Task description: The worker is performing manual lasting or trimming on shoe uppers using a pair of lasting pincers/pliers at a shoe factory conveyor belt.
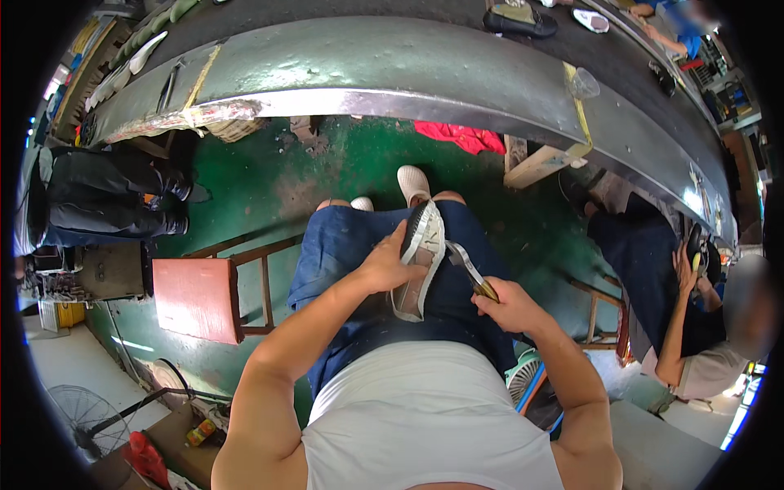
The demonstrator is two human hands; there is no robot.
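My left hand grips a shoe upper over my lap, its thumb and fingers spread across the near side. The shoe stands lengthwise with its open-looking underside facing up; a white rim runs round it, and a dark part shows at the far end. To its right, my right hand is closed round the yellowish handle of a curved metal hand tool. The tool's metal end points toward the shoe, close to its right edge. Whether they touch, I cannot tell.
A long dark bench with a metal edge runs across in front, with a dark shoe on it. A red-topped stool stands left. A co-worker sits at right; another person's legs show at left. A fan is lower left.
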